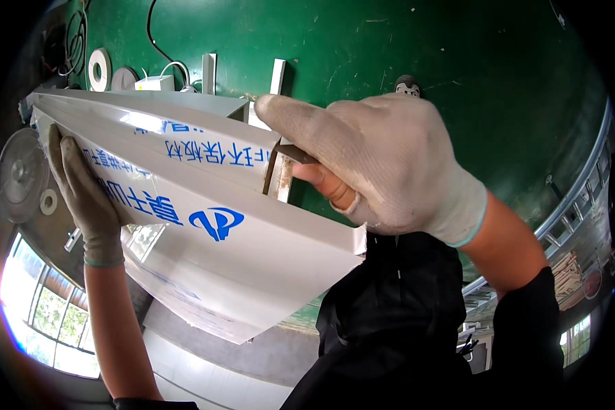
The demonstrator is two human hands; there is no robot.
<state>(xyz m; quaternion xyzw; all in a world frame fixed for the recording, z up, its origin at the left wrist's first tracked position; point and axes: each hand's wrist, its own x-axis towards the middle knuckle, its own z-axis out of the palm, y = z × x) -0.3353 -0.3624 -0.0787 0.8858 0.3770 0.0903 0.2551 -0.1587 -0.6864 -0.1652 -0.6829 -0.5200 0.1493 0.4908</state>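
The scene is backed by a green floor [499,82], above which a long white panel [273,253], marked with blue print, is held between the two hands, its narrow end set toward the upper left and its broad end toward the lower right. By a black sleeve [526,324] the right forearm is covered up to near the elbow, and the arm is brought in from the right, bent inward. The gloved right hand [389,164] is curled at the panel's far end, its index finger stretched to the left and a bare fingertip exposed beneath. The gloved left hand [85,191] is laid flat along the panel's left part, fingers straight and kept together, the forearm raised from the lower edge. A small dark flat piece [298,154] is pinched between the right hand's index finger and bare fingertip.
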